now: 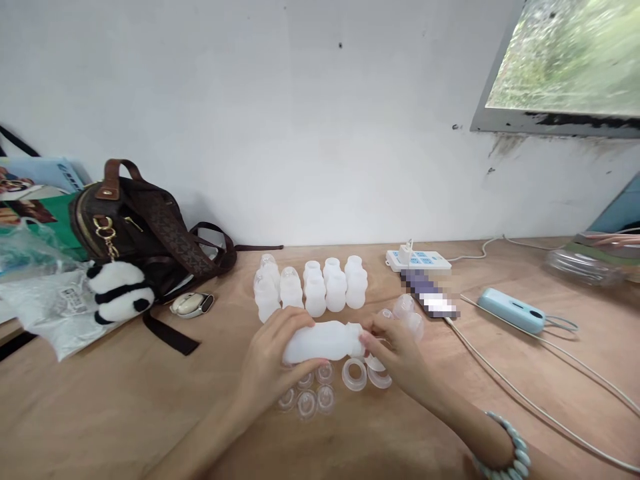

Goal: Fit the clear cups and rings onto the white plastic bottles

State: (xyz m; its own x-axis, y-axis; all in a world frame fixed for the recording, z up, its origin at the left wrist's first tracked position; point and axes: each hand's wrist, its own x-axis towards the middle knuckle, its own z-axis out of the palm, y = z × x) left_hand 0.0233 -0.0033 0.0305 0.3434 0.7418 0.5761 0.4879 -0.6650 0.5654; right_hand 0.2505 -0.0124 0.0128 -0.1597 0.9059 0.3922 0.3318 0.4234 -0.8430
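Note:
A white, frosted baby bottle (320, 341) lies on its side in the air, its neck toward the right. My left hand (275, 347) is wrapped round the bottle's base end. The fingers of my right hand (393, 343) are closed at its neck; whether a ring is fitted there I cannot make out. Below the bottle are several clear nipples (307, 404) and white collar rings (355, 375), some partly hidden by my right hand. Behind stand several open white bottles (335, 287) and a few with clear domed caps (291, 287). More clear caps (404, 307) lie beyond my right hand.
A power strip (419, 260), a phone (429, 293) and a light blue power bank (511, 311) with cables lie right. At left are a brown backpack (145, 227) with a panda plush (120, 292), a plastic bag (55, 307) and a watch-like item (193, 305). A wall (320, 133) bounds the back.

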